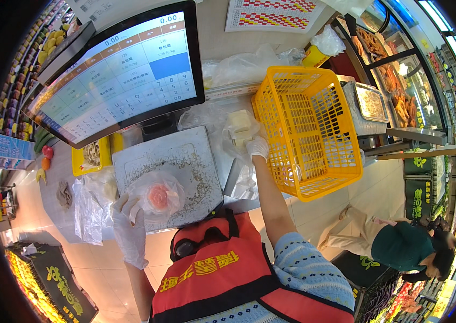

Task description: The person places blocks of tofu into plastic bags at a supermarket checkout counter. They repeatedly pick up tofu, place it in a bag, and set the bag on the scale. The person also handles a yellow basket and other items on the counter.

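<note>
A clear plastic bag holding a round pink food item lies on the worn metal plate of a weighing scale. At the bag's left edge is my left hand in a white glove, fingers apart and nothing visible between them. My right hand, also gloved, reaches forward to a clear bag of pale blocks on the counter. Its fingers touch that bag's right side; whether they grip it is unclear. A yellow plastic basket stands just right of this hand.
Behind the scale rises a touchscreen with a keypad. Left of the scale are a yellow tray, plastic bags and a grey cloth. A glass food case stands far right. A person bends near produce shelves.
</note>
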